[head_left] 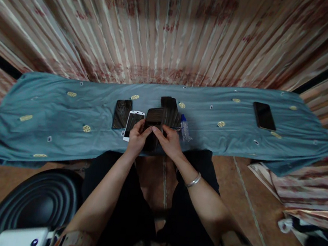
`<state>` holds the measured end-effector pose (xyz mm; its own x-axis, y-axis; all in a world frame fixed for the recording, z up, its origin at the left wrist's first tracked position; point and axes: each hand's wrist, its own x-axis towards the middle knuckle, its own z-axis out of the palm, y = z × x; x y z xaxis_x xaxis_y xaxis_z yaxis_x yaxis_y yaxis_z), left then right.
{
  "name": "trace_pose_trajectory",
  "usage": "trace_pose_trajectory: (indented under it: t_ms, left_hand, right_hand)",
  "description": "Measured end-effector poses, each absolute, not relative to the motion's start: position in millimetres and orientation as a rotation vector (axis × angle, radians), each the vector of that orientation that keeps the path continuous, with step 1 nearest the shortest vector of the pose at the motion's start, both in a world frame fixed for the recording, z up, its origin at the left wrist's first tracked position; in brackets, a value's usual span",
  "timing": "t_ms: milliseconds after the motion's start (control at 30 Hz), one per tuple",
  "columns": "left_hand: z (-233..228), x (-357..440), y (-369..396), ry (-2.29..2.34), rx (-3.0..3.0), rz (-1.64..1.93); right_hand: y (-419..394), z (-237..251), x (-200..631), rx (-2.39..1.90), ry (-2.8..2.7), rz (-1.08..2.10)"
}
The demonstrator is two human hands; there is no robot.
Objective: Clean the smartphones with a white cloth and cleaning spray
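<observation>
Both of my hands meet over a dark brown box-like object on a blue-grey cloth. My left hand grips its left side and my right hand grips its right side; a bracelet sits on the right wrist. A second dark piece lies just behind it. Left of my hands lie a white phone and a black phone. A small clear bottle with a blue cap lies to the right.
Another black phone lies far right on the cloth. Striped curtains hang behind. A round black speaker-like object and a white device sit at lower left on the tiled floor. Crumpled fabric lies at right.
</observation>
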<state>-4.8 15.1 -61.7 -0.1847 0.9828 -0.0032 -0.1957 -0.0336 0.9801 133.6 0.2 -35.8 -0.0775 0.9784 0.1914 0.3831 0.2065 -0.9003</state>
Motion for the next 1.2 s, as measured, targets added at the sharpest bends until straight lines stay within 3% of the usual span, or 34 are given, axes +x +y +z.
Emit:
trace_pose_trajectory:
  t_ms: [267,867,1200]
  left_hand:
    - [-62,-4,16,1.168,0.948,1.436]
    - [-56,-1,12,1.144,0.866,1.427]
    - [-62,-8,8,1.196,1.205,1.289]
  right_hand:
    - [-1,-39,130,-1.359,-1.641,0.745]
    - [-1,-35,130,-1.269,-1.594,0.862]
    - [17,-34,149,-1.26,-1.406,0.811]
